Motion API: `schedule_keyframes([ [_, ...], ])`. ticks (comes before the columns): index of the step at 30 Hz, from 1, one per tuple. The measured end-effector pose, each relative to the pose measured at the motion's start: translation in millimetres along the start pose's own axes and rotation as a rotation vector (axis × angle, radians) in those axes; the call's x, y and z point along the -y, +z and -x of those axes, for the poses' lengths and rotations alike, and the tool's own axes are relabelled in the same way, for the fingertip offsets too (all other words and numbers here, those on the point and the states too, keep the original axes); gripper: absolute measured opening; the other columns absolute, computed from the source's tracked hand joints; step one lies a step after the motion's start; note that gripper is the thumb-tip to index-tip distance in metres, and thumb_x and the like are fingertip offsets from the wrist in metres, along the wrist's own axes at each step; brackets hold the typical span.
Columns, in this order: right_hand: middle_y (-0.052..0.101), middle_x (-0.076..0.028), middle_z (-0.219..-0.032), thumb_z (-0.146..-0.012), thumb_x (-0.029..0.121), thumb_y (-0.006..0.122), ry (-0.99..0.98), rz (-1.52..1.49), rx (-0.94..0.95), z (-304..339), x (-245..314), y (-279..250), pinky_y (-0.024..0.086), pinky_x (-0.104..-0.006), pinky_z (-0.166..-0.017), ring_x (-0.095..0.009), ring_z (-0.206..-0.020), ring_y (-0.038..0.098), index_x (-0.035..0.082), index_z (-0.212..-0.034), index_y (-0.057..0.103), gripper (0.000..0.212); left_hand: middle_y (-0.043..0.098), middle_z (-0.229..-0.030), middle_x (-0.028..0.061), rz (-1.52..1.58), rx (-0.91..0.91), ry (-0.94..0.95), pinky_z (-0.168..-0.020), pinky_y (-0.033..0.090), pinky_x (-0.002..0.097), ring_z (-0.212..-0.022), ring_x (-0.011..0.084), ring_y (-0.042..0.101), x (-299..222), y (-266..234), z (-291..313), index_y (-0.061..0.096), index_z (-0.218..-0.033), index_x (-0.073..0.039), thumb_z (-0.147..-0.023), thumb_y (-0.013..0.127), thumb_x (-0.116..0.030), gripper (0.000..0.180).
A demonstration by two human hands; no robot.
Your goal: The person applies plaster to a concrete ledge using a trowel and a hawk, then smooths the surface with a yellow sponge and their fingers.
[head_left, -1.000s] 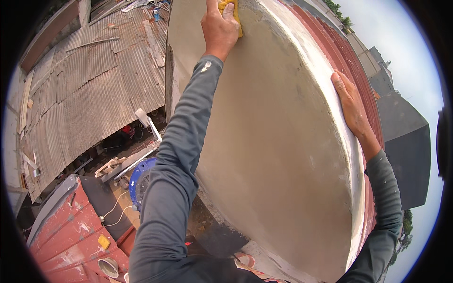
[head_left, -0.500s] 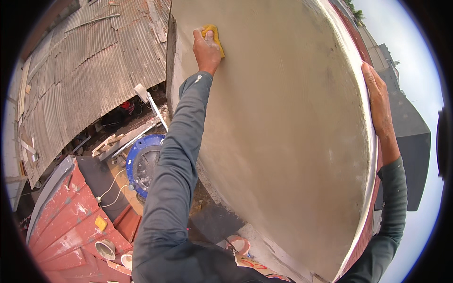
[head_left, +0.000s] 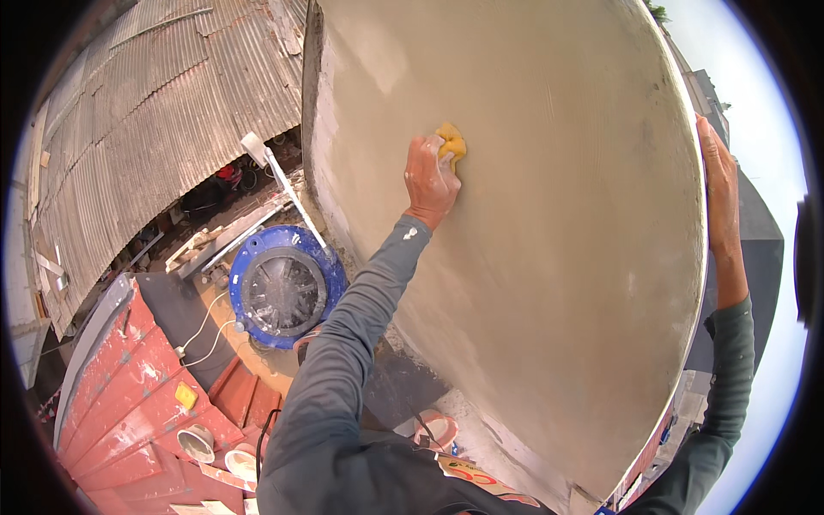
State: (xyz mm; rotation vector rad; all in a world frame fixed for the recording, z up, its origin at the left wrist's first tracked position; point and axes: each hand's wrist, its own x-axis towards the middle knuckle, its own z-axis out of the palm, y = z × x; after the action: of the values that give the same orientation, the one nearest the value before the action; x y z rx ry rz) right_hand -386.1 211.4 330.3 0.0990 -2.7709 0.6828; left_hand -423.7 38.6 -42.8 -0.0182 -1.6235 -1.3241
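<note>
A yellow sponge (head_left: 452, 144) is pressed against the tan plastered wall (head_left: 532, 257), with the fingers of my left hand (head_left: 432, 178) closed on it. Part of the sponge is hidden by my knuckles. On the wall's right edge, my right hand (head_left: 721, 184) lies with its fingers stretched along the rim and holds nothing. The plaster looks smooth and damp, with a paler patch near the upper left.
Below on the left are a blue round tub (head_left: 249, 257), a red metal roof (head_left: 120, 378), a second yellow sponge (head_left: 185, 395) and a small bucket (head_left: 196, 443). A pink bucket (head_left: 438, 429) stands near my body. Corrugated sheets (head_left: 163, 112) cover the upper left.
My left hand has moved the sponge down and to the right across the wall. My right hand stays at the right edge. The view has shifted slightly.
</note>
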Motion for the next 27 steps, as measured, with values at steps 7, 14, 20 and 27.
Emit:
schedule_keyframes([
  [7,0.069,-0.011,-0.107,-0.103,0.045,0.046,-0.027,-0.103,0.044,-11.8,-14.5,-7.4,0.054,-0.0265,-0.079,-0.014,-0.094,0.067,0.000,-0.125,0.065,0.053,0.063,-0.089,0.0213,-0.063,-0.108,-0.463,-0.070,0.048,0.0477,-0.078,0.0409,0.062,99.6,2.2,-155.7,0.048,-0.100,0.001,-0.100,0.055,-0.016,0.018],
  [14,0.067,-0.013,-0.116,-0.104,0.043,0.045,-0.047,0.024,0.063,5.2,-13.9,-36.6,0.052,-0.0285,-0.085,-0.016,-0.103,0.065,-0.001,-0.132,0.060,0.053,0.054,-0.076,0.0107,0.346,0.127,-0.070,-0.050,0.047,0.0349,-0.062,0.0274,0.057,-113.5,-20.6,142.0,0.054,-0.108,-0.006,-0.079,0.074,0.000,0.036],
  [20,0.065,-0.014,-0.119,-0.104,0.043,0.045,-0.072,0.032,0.100,-1.1,-23.5,-24.9,0.050,-0.0305,-0.088,-0.018,-0.106,0.063,-0.001,-0.133,0.058,0.054,0.060,-0.077,0.0180,0.036,-0.211,-0.401,-0.062,0.047,0.0449,-0.065,0.0390,0.057,64.0,11.7,-47.4,0.051,-0.096,-0.003,-0.095,0.062,-0.012,0.015],
  [27,0.062,-0.016,-0.123,-0.104,0.043,0.044,-0.060,0.103,0.120,1.4,-14.2,-27.4,0.047,-0.0328,-0.092,-0.021,-0.110,0.060,-0.002,-0.135,0.056,0.056,0.064,-0.075,0.0213,-0.093,-0.118,-0.495,-0.064,0.047,0.0484,-0.069,0.0421,0.062,139.0,-3.8,-91.7,0.047,-0.093,-0.001,-0.101,0.054,-0.022,0.024],
])
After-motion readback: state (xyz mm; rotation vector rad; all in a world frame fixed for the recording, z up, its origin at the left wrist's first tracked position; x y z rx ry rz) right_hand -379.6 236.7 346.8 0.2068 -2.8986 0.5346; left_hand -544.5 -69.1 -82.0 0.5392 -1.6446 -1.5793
